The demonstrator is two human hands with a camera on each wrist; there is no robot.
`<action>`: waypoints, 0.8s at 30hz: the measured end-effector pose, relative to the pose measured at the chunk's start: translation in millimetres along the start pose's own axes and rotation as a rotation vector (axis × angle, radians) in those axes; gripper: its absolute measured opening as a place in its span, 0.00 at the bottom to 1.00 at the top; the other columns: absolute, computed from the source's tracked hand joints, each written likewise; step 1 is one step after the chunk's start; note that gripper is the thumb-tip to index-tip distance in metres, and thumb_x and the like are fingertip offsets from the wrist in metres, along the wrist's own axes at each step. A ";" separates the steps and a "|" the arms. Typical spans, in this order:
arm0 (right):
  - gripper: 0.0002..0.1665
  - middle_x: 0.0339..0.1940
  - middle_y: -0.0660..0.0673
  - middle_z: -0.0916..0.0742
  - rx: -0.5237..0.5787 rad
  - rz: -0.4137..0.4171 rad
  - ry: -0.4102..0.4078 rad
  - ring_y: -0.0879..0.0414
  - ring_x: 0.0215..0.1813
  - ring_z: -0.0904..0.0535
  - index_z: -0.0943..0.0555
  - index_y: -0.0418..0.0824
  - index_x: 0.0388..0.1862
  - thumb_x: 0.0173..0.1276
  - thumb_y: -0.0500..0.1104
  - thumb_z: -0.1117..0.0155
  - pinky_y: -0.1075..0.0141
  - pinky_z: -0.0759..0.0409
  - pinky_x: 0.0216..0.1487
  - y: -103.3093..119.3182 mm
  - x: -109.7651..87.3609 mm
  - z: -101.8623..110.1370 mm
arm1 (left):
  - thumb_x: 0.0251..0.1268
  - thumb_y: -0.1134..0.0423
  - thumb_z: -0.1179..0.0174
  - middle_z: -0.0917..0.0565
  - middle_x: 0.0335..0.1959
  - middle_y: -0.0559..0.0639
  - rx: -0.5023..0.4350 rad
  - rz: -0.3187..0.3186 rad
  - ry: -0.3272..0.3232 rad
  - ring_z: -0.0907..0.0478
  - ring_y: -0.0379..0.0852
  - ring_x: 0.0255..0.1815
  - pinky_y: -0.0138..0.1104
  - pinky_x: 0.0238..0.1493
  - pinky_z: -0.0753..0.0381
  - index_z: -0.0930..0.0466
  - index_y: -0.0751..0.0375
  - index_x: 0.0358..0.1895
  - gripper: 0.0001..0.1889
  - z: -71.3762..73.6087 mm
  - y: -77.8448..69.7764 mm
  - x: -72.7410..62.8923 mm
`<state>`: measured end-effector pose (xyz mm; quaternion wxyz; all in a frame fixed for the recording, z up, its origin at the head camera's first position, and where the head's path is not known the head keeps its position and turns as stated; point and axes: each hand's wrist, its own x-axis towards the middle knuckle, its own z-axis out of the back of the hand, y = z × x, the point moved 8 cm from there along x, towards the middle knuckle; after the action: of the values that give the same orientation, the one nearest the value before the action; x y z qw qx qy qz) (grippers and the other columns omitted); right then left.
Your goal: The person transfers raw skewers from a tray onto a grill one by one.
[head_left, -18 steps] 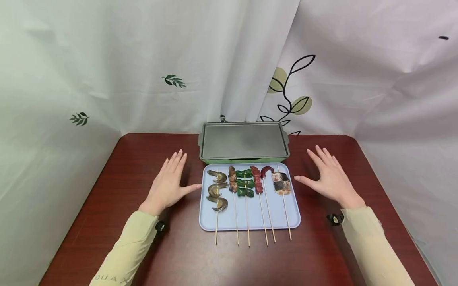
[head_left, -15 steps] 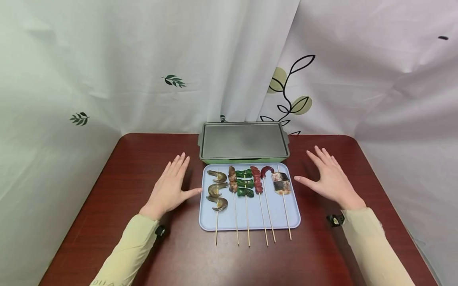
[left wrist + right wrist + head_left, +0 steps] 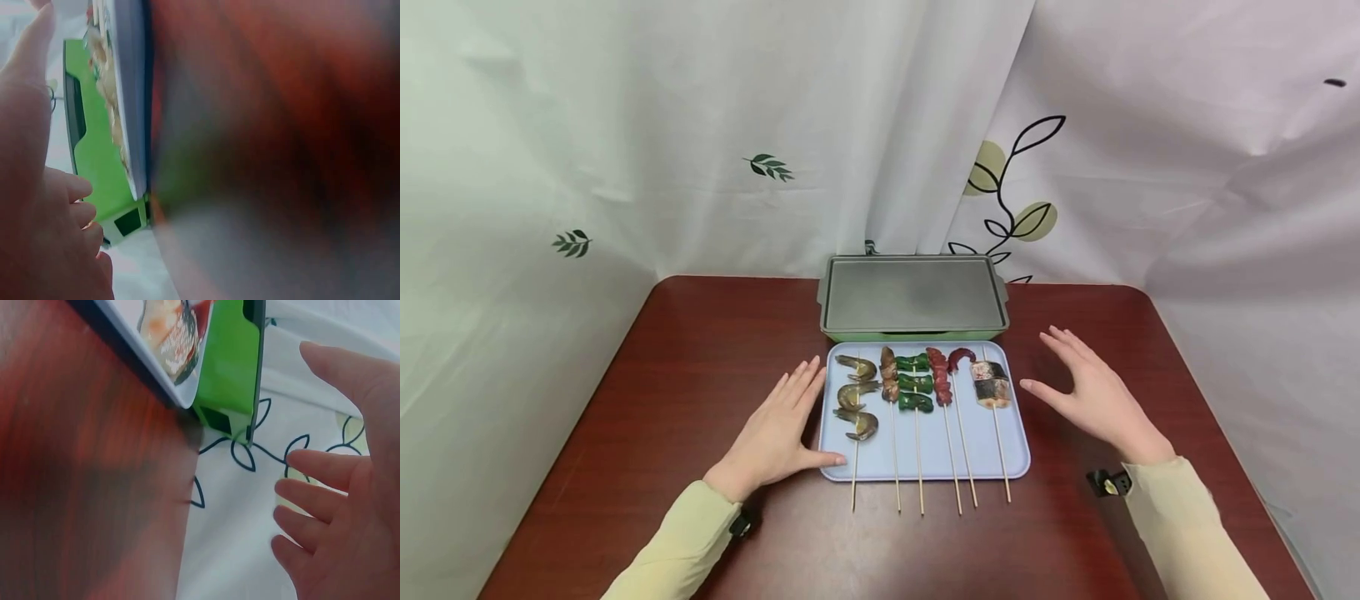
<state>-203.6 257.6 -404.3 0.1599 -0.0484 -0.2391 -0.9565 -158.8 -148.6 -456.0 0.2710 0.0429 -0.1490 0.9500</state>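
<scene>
A pale blue tray (image 3: 936, 454) lies on the table, bearing several wooden skewers whose bare ends stick out over its near edge. From left to right come a shrimp skewer (image 3: 856, 396), a brown meat skewer (image 3: 889, 375), a green pepper skewer (image 3: 915, 383), a red meat skewer (image 3: 939, 379), one with a dark red curled piece (image 3: 961, 358), and one with dark-skinned fish chunks (image 3: 991, 385). My left hand (image 3: 775, 437) is at the tray's left side, fingers extended, thumb over the front left corner; contact is unclear. Off the right side, my right hand (image 3: 1101, 404) holds nothing, fingers spread.
Directly behind the tray stands a green electric griddle (image 3: 917, 296) with a flat grey plate; its green side (image 3: 228, 362) shows in the right wrist view. The dark red table (image 3: 715, 333) meets white patterned curtains (image 3: 700, 125) at its back and sides.
My left hand has moved nearer and to the right, bringing its thumb over the tray's front left corner. The right hand has shifted slightly nearer. Tray and skewers look unmoved.
</scene>
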 end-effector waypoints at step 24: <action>0.39 0.61 0.35 0.17 0.149 -0.047 0.060 0.41 0.62 0.20 0.22 0.31 0.67 0.68 0.56 0.28 0.43 0.21 0.58 31.6 -33.2 -33.6 | 0.33 0.12 0.40 0.51 0.81 0.67 0.081 -0.015 0.109 0.52 0.60 0.81 0.49 0.77 0.46 0.50 0.74 0.79 0.79 -21.9 -13.3 -2.3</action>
<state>-162.4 224.8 -425.5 0.1477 -0.0021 -0.3056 -0.9406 -149.8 -132.3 -473.7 0.2837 0.0031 -0.0949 0.9542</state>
